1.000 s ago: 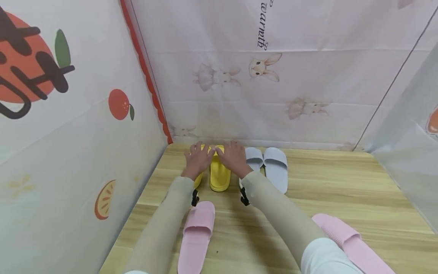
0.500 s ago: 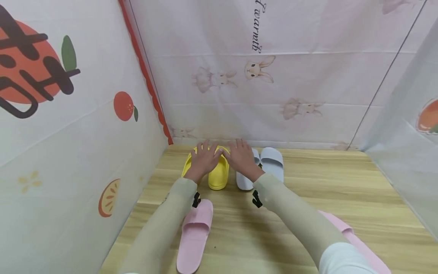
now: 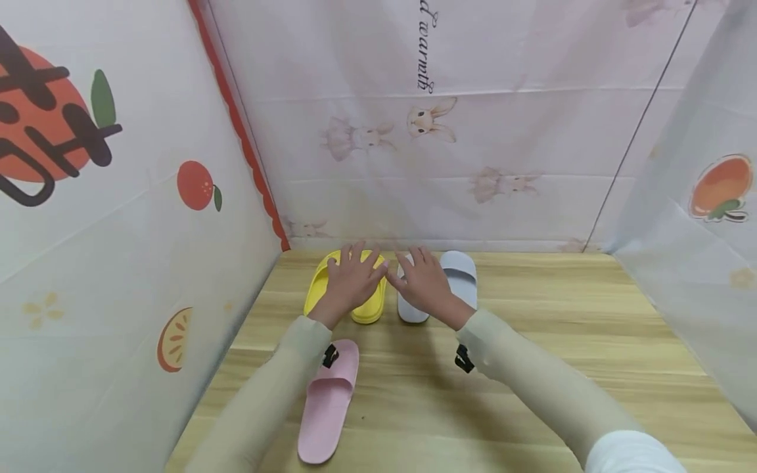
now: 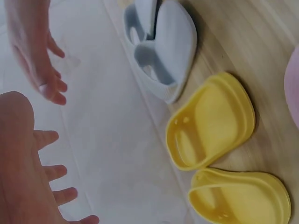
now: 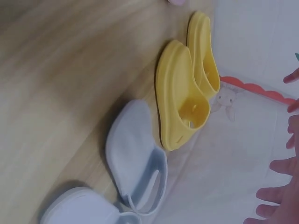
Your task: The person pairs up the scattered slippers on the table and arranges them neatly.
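Both hands hover over two pairs of slippers at the foot of the back wall, fingers spread and holding nothing. My left hand (image 3: 353,282) overlaps the yellow pair, the left slipper (image 3: 316,293) and the right slipper (image 3: 369,310), in the head view. My right hand (image 3: 427,286) covers part of the pale grey-blue pair, a left slipper (image 3: 412,313) and a right slipper (image 3: 460,274). The thumbs come close together between the pairs. From the left wrist, the yellow slippers (image 4: 215,121) stand apart from my fingers. The right wrist view likewise shows the grey-blue slipper (image 5: 131,144) away from the fingertips.
A pink slipper (image 3: 326,412) lies on the wood-patterned floor (image 3: 408,420) beside my left forearm. Printed sheets form the left wall (image 3: 112,263), the back wall (image 3: 367,203) and the right wall (image 3: 692,263) around the floor.
The right hand has moved right, from the gap beside the yellow pair to over the grey-blue pair. The second pink slipper no longer shows. The slippers have shifted left in the head view.
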Available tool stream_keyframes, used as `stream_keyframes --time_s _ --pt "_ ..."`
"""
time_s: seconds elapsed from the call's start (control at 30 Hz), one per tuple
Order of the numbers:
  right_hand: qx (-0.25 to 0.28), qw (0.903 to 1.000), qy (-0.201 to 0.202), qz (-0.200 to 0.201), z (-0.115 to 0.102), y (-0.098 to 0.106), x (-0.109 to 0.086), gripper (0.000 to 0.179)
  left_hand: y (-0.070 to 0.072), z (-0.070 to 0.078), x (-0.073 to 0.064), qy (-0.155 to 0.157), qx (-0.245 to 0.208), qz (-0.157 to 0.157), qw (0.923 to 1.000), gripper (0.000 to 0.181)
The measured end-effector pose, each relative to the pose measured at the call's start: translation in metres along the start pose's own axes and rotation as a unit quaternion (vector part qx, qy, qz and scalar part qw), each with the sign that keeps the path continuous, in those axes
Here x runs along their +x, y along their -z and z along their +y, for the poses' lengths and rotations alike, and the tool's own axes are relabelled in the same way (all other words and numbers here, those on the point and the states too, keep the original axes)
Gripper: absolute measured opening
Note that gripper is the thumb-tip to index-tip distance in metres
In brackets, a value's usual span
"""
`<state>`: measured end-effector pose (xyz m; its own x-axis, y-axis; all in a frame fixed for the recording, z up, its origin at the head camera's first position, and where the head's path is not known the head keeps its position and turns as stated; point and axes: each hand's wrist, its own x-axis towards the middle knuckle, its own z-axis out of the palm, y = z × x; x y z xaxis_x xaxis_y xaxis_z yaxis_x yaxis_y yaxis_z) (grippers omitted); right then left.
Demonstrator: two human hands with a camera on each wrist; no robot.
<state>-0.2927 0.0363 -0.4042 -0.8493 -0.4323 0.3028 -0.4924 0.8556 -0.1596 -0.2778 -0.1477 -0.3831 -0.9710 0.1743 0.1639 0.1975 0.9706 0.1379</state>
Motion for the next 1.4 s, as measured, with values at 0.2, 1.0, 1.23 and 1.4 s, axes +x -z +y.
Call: stream_keyframes --time_s 0.2,1.0,1.23,1.4 --pt "0.003 0.9994 0.033 0.002 0.002 0.005 -0.022 0.062 -0.001 0.005 -0.020 -0.008 -0.006 -0.016 0.9998 0.067" --pt "0.006 0.9997 -0.005 -0.022 0.053 0.019 -0.104 0.062 -0.029 -0.006 -0.097 -0.017 -0.060 -0.024 0.9978 0.066" --pt "0.020 0.9994 -0.017 -0.021 0.070 0.015 -0.131 0.063 -0.028 -0.018 -0.113 -0.011 -0.061 0.016 0.9979 0.064" --pt "0.016 0.9991 -0.033 -0.020 0.086 0.010 -0.152 0.062 -0.030 -0.022 -0.126 -0.005 -0.074 0.014 0.9972 0.065"
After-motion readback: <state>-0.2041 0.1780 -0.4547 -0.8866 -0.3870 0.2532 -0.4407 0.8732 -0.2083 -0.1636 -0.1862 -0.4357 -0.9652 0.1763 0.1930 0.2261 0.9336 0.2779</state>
